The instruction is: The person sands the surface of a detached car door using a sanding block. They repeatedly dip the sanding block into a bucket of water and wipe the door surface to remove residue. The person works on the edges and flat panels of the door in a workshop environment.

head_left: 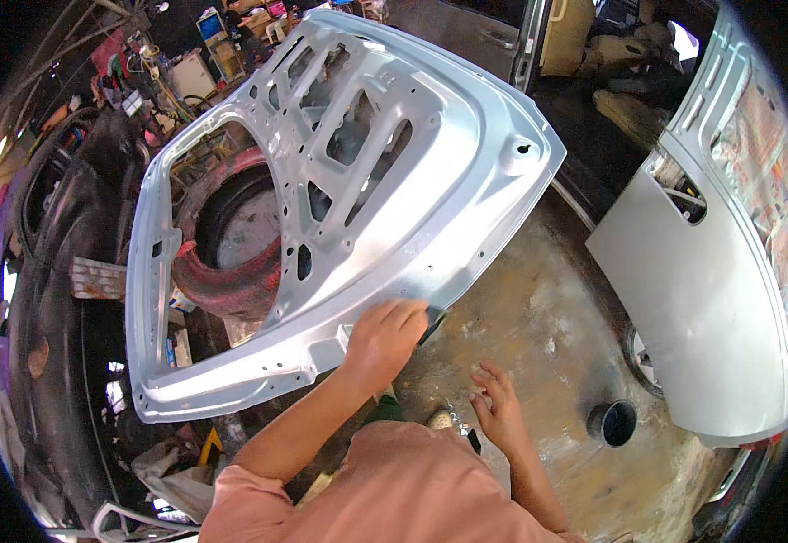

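A silver car body panel (pixel 385 231), likely a door or tailgate, with several cut-outs and holes, slants across the middle of the view. My left hand (pixel 387 337) lies against its near edge, fingers closed. From under those fingers sticks out a small dark flat piece (pixel 432 324), whose kind I cannot make out. Lower and to the right, my right hand (pixel 499 407) hangs over the floor, apart from the panel. Its fingers are loosely bent and spread, with nothing visible in them.
A tyre with red marks (pixel 231 294) shows through the panel's large opening. On the right stands a silver car body part (pixel 683 290); near it, a dark round container (pixel 612 423) sits on the stained floor (pixel 539 299). Long black parts (pixel 59 362) crowd the left.
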Demonstrator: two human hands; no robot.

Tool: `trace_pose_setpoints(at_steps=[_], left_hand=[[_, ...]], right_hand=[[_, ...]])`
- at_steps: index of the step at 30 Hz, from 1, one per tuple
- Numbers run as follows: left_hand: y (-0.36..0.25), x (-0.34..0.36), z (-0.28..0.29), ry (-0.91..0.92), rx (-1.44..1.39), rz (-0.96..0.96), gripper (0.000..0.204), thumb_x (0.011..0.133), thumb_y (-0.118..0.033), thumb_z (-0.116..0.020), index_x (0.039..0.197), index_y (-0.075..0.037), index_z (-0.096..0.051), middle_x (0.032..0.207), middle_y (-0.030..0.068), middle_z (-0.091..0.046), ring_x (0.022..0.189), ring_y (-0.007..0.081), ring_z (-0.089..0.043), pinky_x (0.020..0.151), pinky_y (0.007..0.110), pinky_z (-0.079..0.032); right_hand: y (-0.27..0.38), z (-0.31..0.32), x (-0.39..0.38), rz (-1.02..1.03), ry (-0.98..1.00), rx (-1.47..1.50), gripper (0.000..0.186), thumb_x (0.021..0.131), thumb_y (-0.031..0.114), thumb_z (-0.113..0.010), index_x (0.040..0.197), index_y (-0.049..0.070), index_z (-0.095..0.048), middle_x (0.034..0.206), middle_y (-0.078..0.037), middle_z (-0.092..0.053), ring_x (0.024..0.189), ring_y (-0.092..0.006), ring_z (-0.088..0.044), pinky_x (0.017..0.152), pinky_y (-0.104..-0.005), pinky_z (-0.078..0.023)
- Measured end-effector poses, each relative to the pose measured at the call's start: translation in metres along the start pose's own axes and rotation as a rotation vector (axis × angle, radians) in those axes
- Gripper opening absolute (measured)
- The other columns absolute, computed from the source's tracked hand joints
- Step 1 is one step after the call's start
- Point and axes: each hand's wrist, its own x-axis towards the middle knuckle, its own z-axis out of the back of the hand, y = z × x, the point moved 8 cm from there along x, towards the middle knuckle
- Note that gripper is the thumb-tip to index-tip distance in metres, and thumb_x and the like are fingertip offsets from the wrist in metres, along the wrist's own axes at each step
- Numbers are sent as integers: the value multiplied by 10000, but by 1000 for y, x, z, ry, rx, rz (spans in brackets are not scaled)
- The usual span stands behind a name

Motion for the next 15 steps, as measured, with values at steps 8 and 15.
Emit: trace_pose_setpoints(at_steps=[8, 15], left_hand=[[-10, -12, -14, 52, -136, 423, 339, 986, -62, -646, 1322, -23, -633, 1223, 208, -738, 1127, 395, -712, 934, 478, -581], [-13, 39, -43, 78, -287, 500, 307, 1049, -112, -573, 1347, -40, -587, 1073, 270, -730, 955, 450, -727, 835, 548, -575]], right_hand=[[-32, 1, -14, -134, 8, 29, 377, 968, -13, -702, 1339, 18, -647, 1524, -160, -524, 1147, -285, -695, 917, -378, -597], [0, -20, 8, -33, 97, 53, 427, 953, -4, -696, 1371, 12, -611, 1519, -203, -524, 1190, -351, -684, 955, -427, -604]])
